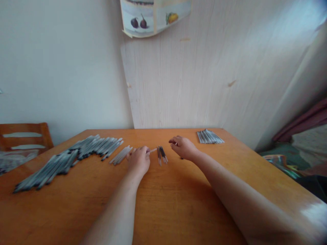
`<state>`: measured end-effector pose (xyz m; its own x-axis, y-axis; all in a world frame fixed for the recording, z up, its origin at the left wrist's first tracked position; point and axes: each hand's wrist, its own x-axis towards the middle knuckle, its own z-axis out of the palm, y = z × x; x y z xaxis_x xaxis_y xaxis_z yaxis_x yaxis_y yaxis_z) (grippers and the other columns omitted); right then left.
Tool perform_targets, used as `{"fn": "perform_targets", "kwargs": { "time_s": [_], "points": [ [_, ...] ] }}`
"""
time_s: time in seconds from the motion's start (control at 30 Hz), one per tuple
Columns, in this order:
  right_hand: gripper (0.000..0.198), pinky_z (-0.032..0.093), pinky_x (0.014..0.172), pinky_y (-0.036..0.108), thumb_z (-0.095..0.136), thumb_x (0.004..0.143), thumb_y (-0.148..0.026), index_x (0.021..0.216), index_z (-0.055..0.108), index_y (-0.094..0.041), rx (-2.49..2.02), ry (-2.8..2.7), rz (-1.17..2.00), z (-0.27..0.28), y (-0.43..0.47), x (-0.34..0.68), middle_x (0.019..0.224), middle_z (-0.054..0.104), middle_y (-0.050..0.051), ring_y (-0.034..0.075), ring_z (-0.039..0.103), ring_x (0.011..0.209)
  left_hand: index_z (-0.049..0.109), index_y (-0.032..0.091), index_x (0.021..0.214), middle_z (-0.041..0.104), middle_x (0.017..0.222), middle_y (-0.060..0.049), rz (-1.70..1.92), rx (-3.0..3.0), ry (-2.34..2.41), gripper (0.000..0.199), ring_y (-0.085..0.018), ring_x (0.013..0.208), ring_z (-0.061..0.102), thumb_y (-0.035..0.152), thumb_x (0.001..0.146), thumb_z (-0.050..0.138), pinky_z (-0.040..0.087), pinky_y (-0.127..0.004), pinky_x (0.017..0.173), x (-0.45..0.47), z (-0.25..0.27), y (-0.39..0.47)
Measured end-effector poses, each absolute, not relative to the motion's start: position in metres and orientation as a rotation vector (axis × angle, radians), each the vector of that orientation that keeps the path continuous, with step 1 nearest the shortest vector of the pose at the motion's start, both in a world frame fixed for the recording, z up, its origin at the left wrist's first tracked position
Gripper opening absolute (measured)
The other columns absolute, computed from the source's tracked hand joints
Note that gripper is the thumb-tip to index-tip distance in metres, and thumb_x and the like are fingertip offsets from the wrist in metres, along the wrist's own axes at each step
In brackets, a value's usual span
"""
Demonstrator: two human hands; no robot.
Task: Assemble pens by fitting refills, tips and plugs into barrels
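My left hand [139, 160] is closed, its fingertips pinching a thin, pale, see-through tube [153, 150] that points to the right. Under and beside that hand lies a small row of pale tubes [121, 156]. Between my two hands, a few slim pen refills [162, 155] with dark upper parts and light ends rest on the table. Just right of them my right hand [184, 147] hovers, fingers slightly bent and apart, with nothing visible in them. A small dark piece [182, 158] shows beneath it, too small to name.
Long heaps of grey pens with dark ends [94, 148] spread over the left of the wooden table [158, 211]. A bundle of similar pens [209, 136] lies at the back right. The wall [178, 85] borders the far edge. A wooden chair [25, 136] stands at left.
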<state>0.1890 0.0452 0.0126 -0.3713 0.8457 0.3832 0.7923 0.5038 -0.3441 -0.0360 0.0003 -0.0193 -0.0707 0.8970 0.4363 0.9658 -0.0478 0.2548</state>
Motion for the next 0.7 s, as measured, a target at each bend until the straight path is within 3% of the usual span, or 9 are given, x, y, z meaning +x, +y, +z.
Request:
{"fn": "perform_targets", "kwargs": {
  "time_s": [0.17,0.27,0.47,0.6,0.7],
  "points": [
    [0.034,0.043,0.088,0.03,0.052,0.09,-0.035,0.12,0.064,-0.023,-1.211,-2.381,0.055,0.013,0.03,0.173,0.116,0.063,0.009,0.02,0.058,0.104,0.065,0.029,0.094,0.069,0.101,-0.007,-0.866,-2.213,-1.871,0.018,-0.027,0.101,0.055,0.027,0.086,0.049,0.032,-0.041,0.089,-0.023,-0.016,-0.004],
    [0.031,0.041,0.089,0.033,0.048,0.093,-0.04,0.111,0.067,-0.023,-1.176,-2.457,-0.031,0.012,0.026,0.169,0.108,0.066,0.009,0.021,0.057,0.105,0.066,0.03,0.092,0.069,0.099,-0.006,-0.951,-2.278,-1.766,0.016,-0.027,0.101,0.055,0.028,0.086,0.051,0.032,-0.041,0.088,-0.019,-0.015,-0.005],
    [0.034,0.041,0.077,0.029,0.042,0.096,-0.039,0.09,0.069,-0.02,-1.213,-2.507,-0.077,0.013,0.024,0.167,0.09,0.069,0.008,0.02,0.061,0.089,0.065,0.028,0.098,0.068,0.105,-0.007,-0.995,-2.28,-1.741,0.019,-0.028,0.107,0.054,0.034,0.088,0.05,0.033,-0.041,0.094,-0.017,-0.013,-0.006],
    [0.032,0.04,0.071,0.026,0.042,0.096,-0.039,0.092,0.069,-0.022,-1.315,-2.406,-0.026,0.014,0.024,0.167,0.091,0.07,0.007,0.018,0.062,0.087,0.057,0.022,0.118,0.058,0.125,-0.012,-1.325,-1.978,-1.801,0.036,-0.028,0.12,0.048,0.032,0.083,0.057,0.031,-0.041,0.103,-0.024,-0.014,-0.001],
    [0.033,0.039,0.068,0.026,0.042,0.095,-0.039,0.09,0.069,-0.021,-1.34,-2.315,-0.008,0.014,0.026,0.167,0.092,0.069,0.006,0.018,0.061,0.085,0.056,0.016,0.115,0.061,0.117,-0.014,-1.661,-1.759,-1.885,0.04,-0.027,0.112,0.054,0.035,0.08,0.06,0.038,-0.039,0.098,-0.031,-0.019,0.008]
  ]
}}
